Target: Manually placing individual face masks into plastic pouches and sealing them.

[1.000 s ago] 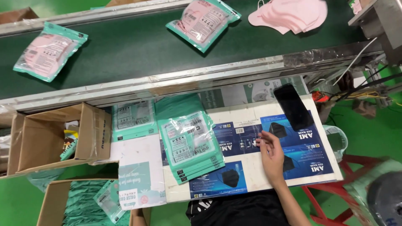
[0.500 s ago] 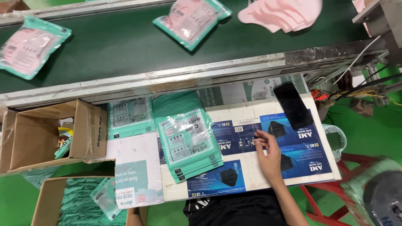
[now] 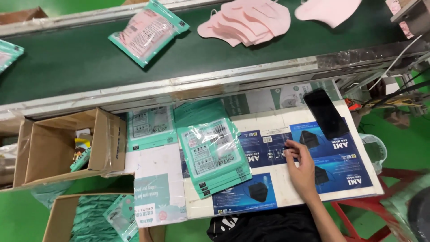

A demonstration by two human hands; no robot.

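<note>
- Resting flat at lower right, the right hand (image 3: 303, 168) lies half open on a blue-and-white printed cardboard sheet (image 3: 340, 166), grasping nothing.
- The left hand is hidden below the frame.

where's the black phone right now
In the head view the black phone lies at the upper right of the work table, on the blue printed sheets, just below the conveyor's edge and beyond the right hand.
</note>
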